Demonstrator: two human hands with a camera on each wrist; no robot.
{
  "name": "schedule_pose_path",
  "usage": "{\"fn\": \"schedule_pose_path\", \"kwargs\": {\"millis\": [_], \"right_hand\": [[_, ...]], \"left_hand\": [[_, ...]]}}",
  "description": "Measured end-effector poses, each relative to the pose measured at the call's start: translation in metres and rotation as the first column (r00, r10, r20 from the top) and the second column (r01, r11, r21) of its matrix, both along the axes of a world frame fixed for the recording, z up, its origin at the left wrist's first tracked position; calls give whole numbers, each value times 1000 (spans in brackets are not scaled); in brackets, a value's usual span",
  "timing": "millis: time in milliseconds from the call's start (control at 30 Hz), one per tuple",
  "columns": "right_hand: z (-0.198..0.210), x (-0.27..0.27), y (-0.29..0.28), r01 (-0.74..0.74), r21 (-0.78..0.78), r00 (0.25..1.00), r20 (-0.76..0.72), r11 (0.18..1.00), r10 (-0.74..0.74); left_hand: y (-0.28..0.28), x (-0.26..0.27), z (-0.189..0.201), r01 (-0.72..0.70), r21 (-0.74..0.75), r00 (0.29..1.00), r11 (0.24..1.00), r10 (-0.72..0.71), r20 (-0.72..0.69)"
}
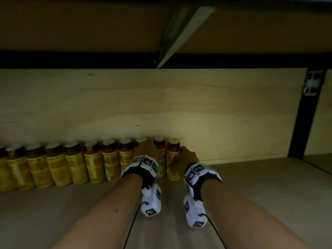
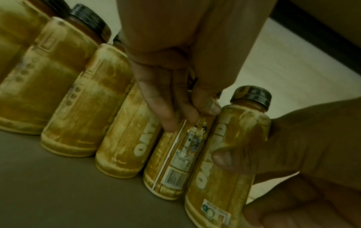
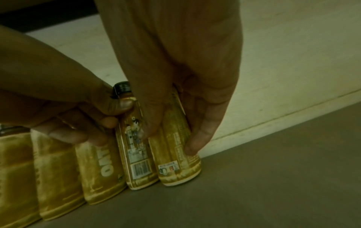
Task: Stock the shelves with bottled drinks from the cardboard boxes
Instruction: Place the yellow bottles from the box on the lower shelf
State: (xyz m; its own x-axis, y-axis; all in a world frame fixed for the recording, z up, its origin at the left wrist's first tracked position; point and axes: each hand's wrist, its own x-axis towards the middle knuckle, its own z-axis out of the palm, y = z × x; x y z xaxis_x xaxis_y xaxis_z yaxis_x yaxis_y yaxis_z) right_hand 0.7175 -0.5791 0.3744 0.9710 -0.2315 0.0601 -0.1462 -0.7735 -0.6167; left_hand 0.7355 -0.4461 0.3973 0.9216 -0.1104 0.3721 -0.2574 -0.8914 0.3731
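I noted both hands gripping upright bottles: my right hand (image 1: 186, 155) clasped the end bottle (image 1: 172, 159), touching the barcode bottle (image 1: 160, 157) pinched by my left hand (image 2: 175, 86).

I see amber-yellow bottles (image 1: 93, 164) with black caps (image 2: 87, 18), white lettering and a striped barcode (image 3: 141, 169); my wristbands (image 1: 199, 172) carry black-and-white markers.

A pale plywood back panel (image 1: 161, 97) closes the rear of the bay. A black horizontal frame rail (image 1: 71, 59) runs above it. A diagonal metal brace (image 1: 181, 31) crosses overhead. A black upright post (image 1: 303, 123) carries a white bracket (image 1: 312, 83).
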Motion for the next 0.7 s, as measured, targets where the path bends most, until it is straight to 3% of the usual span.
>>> {"fn": "schedule_pose_path", "kwargs": {"millis": [100, 300, 400, 567, 700], "right_hand": [[-2, 16, -1, 11, -1, 1000, 0, 1000, -11], [-8, 37, 4, 45, 15, 998, 42, 999, -45], [-8, 31, 3, 9, 19, 1000, -16, 1000, -9], [9, -16, -6, -87, 33, 992, -89, 996, 89], [25, -84, -8, -178, 1, 978, -107, 984, 178]], "left_hand": [[4, 15, -2, -38, -29, 999, 999, 37, -40], [12, 24, 2, -52, 101, 997, 994, 58, -60], [15, 18, 2, -38, 161, 997, 986, 48, -59], [23, -14, 18, 42, 136, 993, 990, -27, -114], [33, -66, 36, 21, 151, 994, 988, -5, -109]]}}
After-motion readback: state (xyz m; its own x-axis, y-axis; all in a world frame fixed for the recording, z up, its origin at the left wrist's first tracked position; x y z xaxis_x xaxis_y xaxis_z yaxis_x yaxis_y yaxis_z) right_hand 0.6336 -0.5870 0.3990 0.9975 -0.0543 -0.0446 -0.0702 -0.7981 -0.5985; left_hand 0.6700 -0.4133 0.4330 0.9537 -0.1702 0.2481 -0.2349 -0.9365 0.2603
